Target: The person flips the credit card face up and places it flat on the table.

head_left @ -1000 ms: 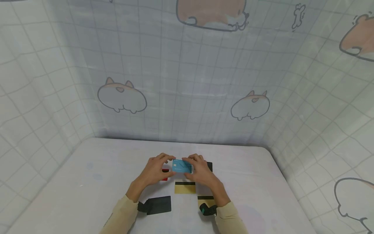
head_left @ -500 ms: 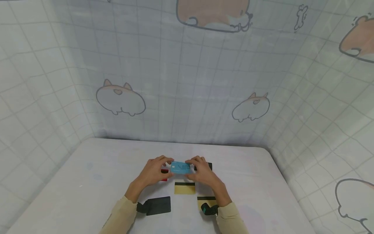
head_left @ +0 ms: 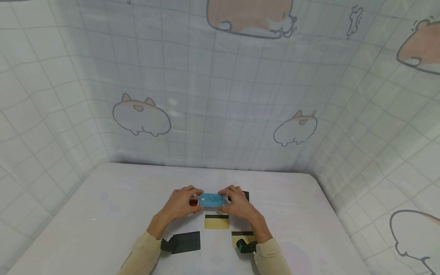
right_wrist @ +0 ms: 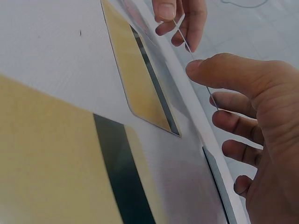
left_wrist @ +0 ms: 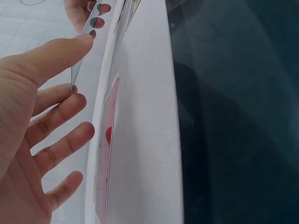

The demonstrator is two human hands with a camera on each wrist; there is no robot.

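Observation:
Both hands hold a blue bank card (head_left: 211, 200), chip and lettering facing up, over the far middle of the table. My left hand (head_left: 182, 201) pinches its left end between thumb and fingertips. At the right end, my right hand (head_left: 237, 203) grips it the same way. Both wrist views catch the card edge-on as a thin sheet, clear of the table; the outer fingers of each hand are spread. Beside the left fingertips lies a red card (head_left: 193, 202), partly covered by that hand. A black card (head_left: 246, 195) shows behind the right hand.
A gold card with a dark stripe (head_left: 217, 223) lies in front of the hands. Another gold card (right_wrist: 46, 149) is under the right wrist. A black card (head_left: 189, 242) lies near the left wrist. Patterned cloth walls (head_left: 220, 145) surround the white table (head_left: 120, 206).
Both hands have brought the blue card slightly lower in the head view and a touch to the left. Their grip on its ends stays the same; the other cards lie still.

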